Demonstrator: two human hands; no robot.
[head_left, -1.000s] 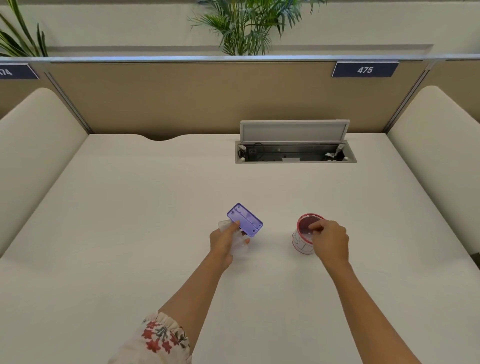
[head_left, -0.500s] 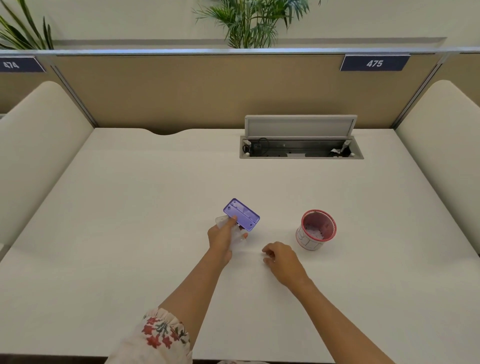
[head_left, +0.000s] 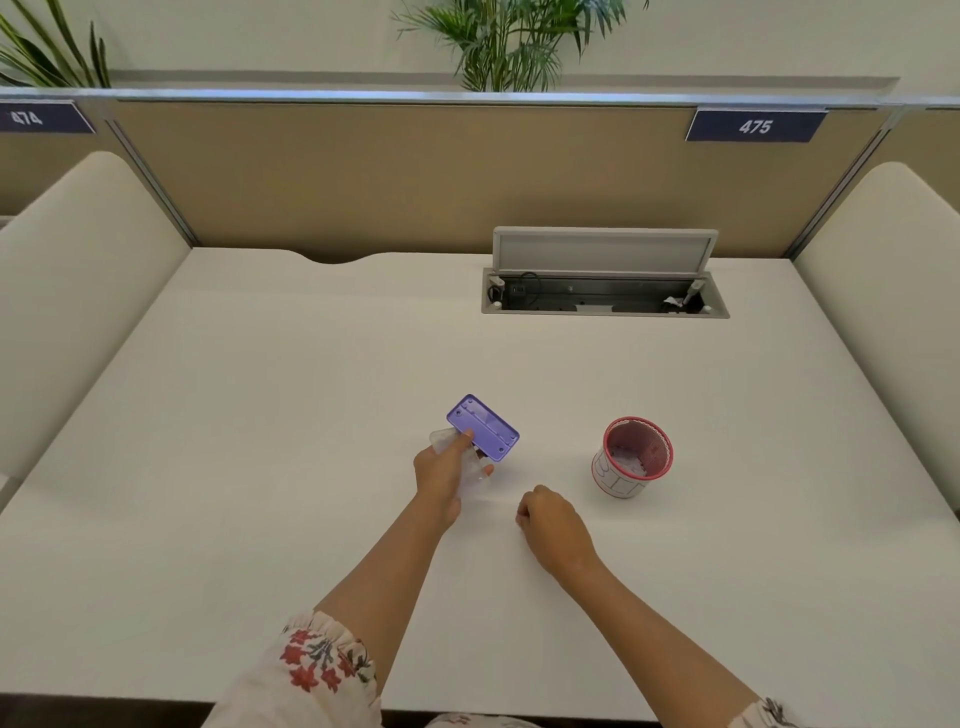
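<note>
A white bench (head_left: 260, 415) runs up to a tan partition (head_left: 363, 171), with an open cable hatch (head_left: 605, 296) set in at the far side. The left hand (head_left: 441, 475) grips a purple punch (head_left: 485, 427) by its clear base (head_left: 441, 439). The punch tilts up just beyond the fingertips, off the bench. The right hand (head_left: 553, 530) rests on the bench with its fingers curled under; I cannot tell whether they hold anything. A red mesh cup (head_left: 634, 457) stands upright just beyond that hand, to its right, apart from it.
</note>
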